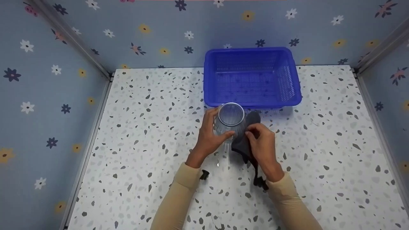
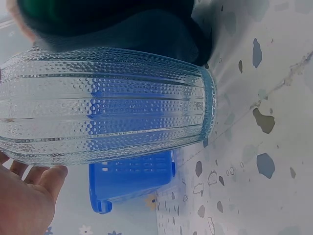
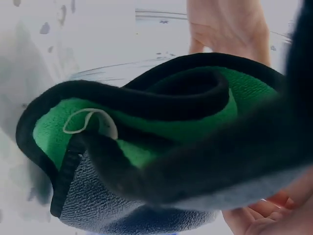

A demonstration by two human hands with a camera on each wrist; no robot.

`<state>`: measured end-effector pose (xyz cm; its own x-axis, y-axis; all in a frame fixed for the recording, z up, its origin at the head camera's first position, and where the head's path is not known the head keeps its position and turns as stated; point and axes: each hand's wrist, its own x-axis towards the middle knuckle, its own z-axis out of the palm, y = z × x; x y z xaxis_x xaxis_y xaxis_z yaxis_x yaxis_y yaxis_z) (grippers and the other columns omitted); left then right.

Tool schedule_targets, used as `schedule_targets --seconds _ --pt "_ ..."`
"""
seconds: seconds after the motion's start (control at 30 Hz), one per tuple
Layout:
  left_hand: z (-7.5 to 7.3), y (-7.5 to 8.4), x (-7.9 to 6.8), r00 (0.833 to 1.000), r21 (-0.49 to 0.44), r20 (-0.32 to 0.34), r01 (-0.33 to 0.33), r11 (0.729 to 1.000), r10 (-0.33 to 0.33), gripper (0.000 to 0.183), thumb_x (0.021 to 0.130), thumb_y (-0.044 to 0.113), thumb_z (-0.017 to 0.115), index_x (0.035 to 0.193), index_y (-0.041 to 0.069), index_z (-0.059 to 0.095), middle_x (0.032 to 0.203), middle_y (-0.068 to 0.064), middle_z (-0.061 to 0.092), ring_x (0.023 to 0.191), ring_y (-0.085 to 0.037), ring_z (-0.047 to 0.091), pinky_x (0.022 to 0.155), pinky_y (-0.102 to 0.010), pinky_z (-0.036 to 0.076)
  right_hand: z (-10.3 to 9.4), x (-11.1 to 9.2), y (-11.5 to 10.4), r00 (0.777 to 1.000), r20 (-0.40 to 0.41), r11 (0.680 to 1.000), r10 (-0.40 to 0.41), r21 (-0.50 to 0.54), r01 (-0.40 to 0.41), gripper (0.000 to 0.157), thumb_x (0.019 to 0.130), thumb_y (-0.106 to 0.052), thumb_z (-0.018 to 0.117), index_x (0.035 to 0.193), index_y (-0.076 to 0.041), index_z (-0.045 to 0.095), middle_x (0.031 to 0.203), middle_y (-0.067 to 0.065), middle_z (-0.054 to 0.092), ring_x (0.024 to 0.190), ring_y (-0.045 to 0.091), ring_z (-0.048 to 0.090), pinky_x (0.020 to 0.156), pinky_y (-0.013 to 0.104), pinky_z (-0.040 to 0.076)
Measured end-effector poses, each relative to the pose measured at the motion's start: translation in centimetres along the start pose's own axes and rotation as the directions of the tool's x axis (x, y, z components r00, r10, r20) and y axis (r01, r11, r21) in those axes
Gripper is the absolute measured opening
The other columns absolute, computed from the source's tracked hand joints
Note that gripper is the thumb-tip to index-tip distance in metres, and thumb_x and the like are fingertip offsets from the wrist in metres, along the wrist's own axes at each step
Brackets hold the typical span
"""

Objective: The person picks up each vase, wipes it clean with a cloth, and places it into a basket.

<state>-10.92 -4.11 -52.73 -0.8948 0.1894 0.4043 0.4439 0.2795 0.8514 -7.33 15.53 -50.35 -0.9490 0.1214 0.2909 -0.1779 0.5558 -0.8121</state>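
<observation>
A clear ribbed glass jar (image 1: 224,128) stands on the speckled table, its round mouth facing up. My left hand (image 1: 207,136) grips it from the left, with the thumb across the near side. In the left wrist view the dimpled glass of the jar (image 2: 122,105) fills the middle. Against the jar's right side lies a grey cloth (image 1: 242,147) with dark edging. My right hand (image 1: 264,143) pinches this cloth between thumb and fingers. Seen from the right wrist, the cloth (image 3: 102,191) is folded, showing a green inner face and a small pale loop.
Just behind the jar sits a blue plastic basket (image 1: 209,76) with slotted walls, against the back panel. Flower-patterned panels (image 1: 188,19) enclose the table (image 1: 153,127) at the back and both sides. Dark strap ends (image 1: 260,182) hang by the right wrist.
</observation>
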Motion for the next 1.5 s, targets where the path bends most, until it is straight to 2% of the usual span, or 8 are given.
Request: schedule_targets --seconds 0.2,0.37,0.6,0.73,0.83,1.0,1.3,1.5 --pt "-0.2 0.1 0.0 1.000 0.008 0.008 0.011 1.000 -0.011 0.089 0.085 0.026 0.092 0.156 0.006 0.043 0.153 -0.012 0.046 0.143 -0.025 0.045 0.117 -0.045 0.042 1.6 -0.4 2.2 0.997 0.061 0.999 0.051 -0.020 -0.049 0.009 0.089 0.013 0.076 0.091 0.004 0.074 0.089 0.018 0.074 0.082 0.031 0.069 0.075 0.043 0.054" --pt "-0.3 0.1 0.0 1.000 0.020 0.009 0.020 1.000 -0.021 0.088 0.085 0.026 0.091 0.155 0.006 0.043 0.153 -0.013 0.046 0.143 -0.024 0.046 0.116 -0.045 0.042 2.7 -0.5 3.5 0.992 0.111 0.996 0.065 -0.065 -0.058 0.009 0.090 0.012 0.074 0.090 0.004 0.072 0.087 0.019 0.073 0.080 0.033 0.068 0.074 0.047 0.054" --pt "-0.1 0.2 0.0 0.999 0.020 0.027 0.029 0.999 -0.030 0.089 0.086 0.027 0.091 0.156 0.006 0.042 0.153 -0.013 0.046 0.143 -0.024 0.046 0.116 -0.045 0.043 2.8 -0.6 4.2 0.988 0.133 0.994 0.079 -0.085 -0.068 0.009 0.089 0.013 0.073 0.090 0.003 0.072 0.085 0.018 0.072 0.078 0.033 0.068 0.072 0.047 0.053" --pt "0.0 0.2 -0.1 0.999 0.014 0.027 0.035 0.999 -0.035 0.088 0.085 0.027 0.091 0.155 0.006 0.042 0.152 -0.013 0.046 0.142 -0.024 0.046 0.116 -0.045 0.043 1.6 -0.2 3.0 0.987 0.126 0.994 0.100 -0.056 -0.094 0.007 0.091 0.010 0.075 0.092 0.003 0.074 0.088 0.018 0.074 0.081 0.031 0.069 0.074 0.042 0.054" --pt "0.0 0.3 -0.1 0.999 0.015 0.023 0.039 0.999 -0.039 0.089 0.084 0.028 0.091 0.155 0.006 0.042 0.152 -0.013 0.046 0.142 -0.024 0.046 0.116 -0.045 0.043 0.3 0.2 1.4 0.989 0.096 0.994 0.108 0.000 -0.108 0.007 0.090 0.009 0.077 0.093 0.003 0.075 0.090 0.017 0.074 0.082 0.029 0.069 0.074 0.033 0.053" --pt "0.0 0.1 -0.1 1.000 0.025 0.006 0.029 0.999 -0.029 0.088 0.083 0.027 0.093 0.153 0.004 0.044 0.151 -0.014 0.047 0.142 -0.025 0.047 0.116 -0.045 0.043 -1.2 0.9 -1.0 0.998 0.044 0.996 0.055 0.070 -0.058 0.007 0.091 0.009 0.077 0.095 0.004 0.076 0.092 0.017 0.075 0.082 0.026 0.068 0.072 0.021 0.049" --pt "-0.1 0.0 0.0 1.000 0.018 0.001 0.015 1.000 -0.015 0.087 0.083 0.027 0.092 0.152 0.004 0.044 0.152 -0.014 0.046 0.142 -0.024 0.047 0.117 -0.043 0.042 -1.6 2.0 -3.9 0.996 -0.020 0.996 -0.086 0.004 0.086 0.007 0.091 0.007 0.078 0.097 0.004 0.075 0.093 0.017 0.074 0.085 0.030 0.070 0.077 0.041 0.055" --pt "-0.1 0.1 -0.1 1.000 0.026 0.000 -0.005 1.000 0.005 0.086 0.085 0.025 0.092 0.152 0.004 0.043 0.152 -0.015 0.046 0.141 -0.028 0.047 0.115 -0.047 0.043 -1.4 2.0 -4.1 0.989 -0.047 0.990 -0.139 -0.010 0.139 0.007 0.090 0.008 0.078 0.095 0.003 0.076 0.091 0.016 0.073 0.081 0.028 0.070 0.074 0.041 0.056"
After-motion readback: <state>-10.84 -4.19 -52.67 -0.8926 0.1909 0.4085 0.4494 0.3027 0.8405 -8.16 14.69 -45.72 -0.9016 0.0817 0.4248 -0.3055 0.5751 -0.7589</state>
